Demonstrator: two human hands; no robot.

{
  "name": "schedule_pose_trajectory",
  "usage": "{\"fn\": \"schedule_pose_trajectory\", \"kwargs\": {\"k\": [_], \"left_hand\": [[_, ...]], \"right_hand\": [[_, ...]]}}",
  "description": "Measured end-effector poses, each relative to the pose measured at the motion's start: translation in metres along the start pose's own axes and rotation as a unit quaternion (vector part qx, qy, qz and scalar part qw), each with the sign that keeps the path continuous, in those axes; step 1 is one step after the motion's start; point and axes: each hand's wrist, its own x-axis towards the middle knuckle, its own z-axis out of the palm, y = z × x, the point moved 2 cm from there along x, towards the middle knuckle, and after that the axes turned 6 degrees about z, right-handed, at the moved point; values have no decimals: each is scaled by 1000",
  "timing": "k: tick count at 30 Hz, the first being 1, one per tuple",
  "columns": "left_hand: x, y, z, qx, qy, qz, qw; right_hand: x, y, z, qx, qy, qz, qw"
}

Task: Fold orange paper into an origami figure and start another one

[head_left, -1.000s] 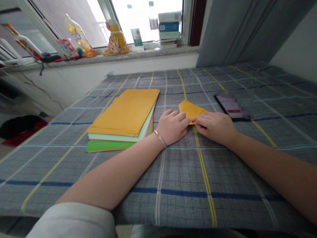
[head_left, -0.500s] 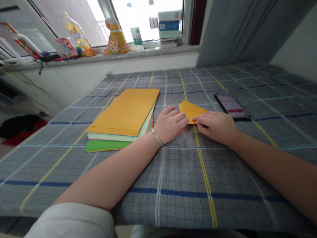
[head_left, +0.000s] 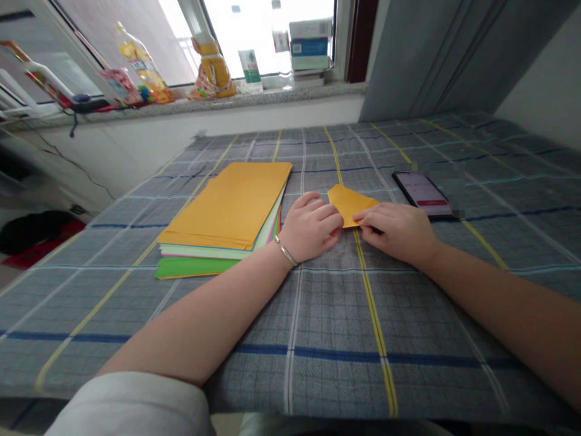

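A small folded piece of orange-yellow paper [head_left: 348, 203] lies on the checked cloth between my hands. My left hand [head_left: 314, 225], with a silver bangle at its wrist, has its fingers curled at the paper's left edge. At the lower right edge, my right hand [head_left: 396, 232] pinches the paper between thumb and fingers. Parts of the paper's near and right edges are hidden under the fingers. Just left of my left hand sits a stack of coloured paper [head_left: 229, 206], orange-yellow sheets on top with white, pink and green ones below.
A phone [head_left: 424, 194] with a lit screen lies beyond my right hand. The grey checked tablecloth [head_left: 336, 339] covers the table, its near edge close to my body. Bottles, a tube [head_left: 249, 66] and stacked boxes [head_left: 310, 47] stand on the windowsill behind.
My left hand has shifted very slightly left along the paper's edge. The right hand and the folded paper stay almost in place.
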Motion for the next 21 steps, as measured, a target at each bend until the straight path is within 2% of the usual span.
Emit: {"fn": "schedule_pose_trajectory", "kwargs": {"k": [9, 16, 21], "left_hand": [[0, 2, 6, 28, -3, 4, 1000], [1, 2, 3, 29, 12, 16, 999], [3, 8, 1, 32, 3, 53, 998]], "right_hand": [[1, -2, 0, 9, -8, -12, 1000], [1, -1, 1, 22, -13, 12, 1000], [2, -10, -3, 34, -35, -36, 998]]}}
